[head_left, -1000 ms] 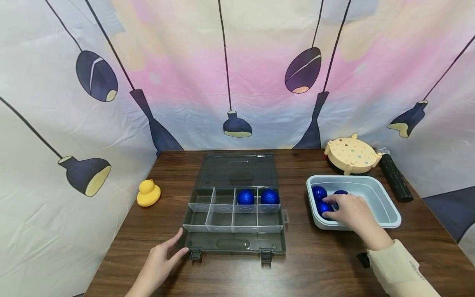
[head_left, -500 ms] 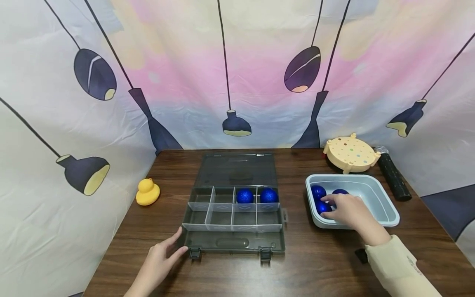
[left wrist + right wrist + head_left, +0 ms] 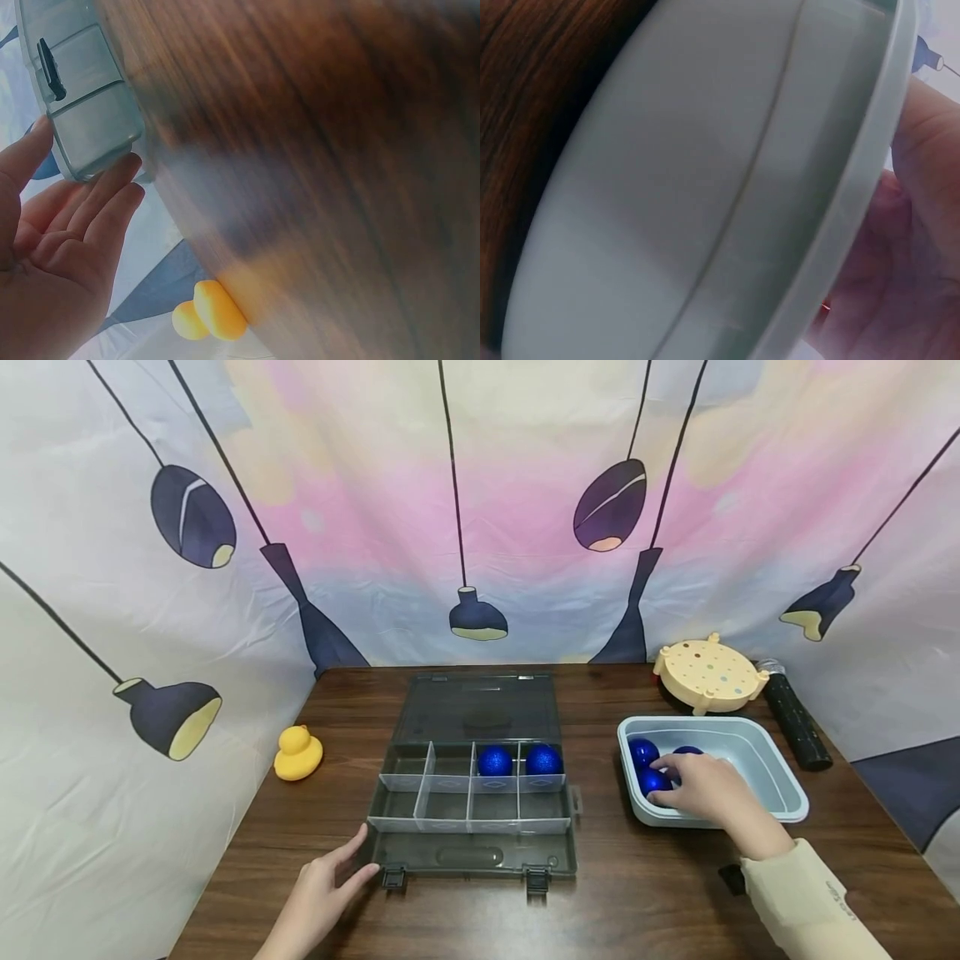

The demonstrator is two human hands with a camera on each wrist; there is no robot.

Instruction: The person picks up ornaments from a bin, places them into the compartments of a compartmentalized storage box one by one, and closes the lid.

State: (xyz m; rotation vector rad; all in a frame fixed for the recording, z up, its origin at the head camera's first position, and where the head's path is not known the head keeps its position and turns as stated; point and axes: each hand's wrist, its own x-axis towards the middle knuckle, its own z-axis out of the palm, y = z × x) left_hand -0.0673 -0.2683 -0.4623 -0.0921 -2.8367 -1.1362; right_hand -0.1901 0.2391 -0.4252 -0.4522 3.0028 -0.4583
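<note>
A dark translucent compartment box lies with its lid laid back on the table. Two glittery blue balls occupy separate compartments in its back row, on the right. My left hand is at the box's front left corner, fingers extended; in the left wrist view that hand touches the box. Over the light blue basin, my right hand reaches in and grips a blue ball between thumb and fingers. Other blue balls lie beside it. The basin wall hides the fingertips in the right wrist view.
A yellow rubber duck sits at the table's left edge. Behind the basin are a cream round spotted toy and a black microphone. A small black object lies near the right sleeve. Printed fabric hangs behind the table.
</note>
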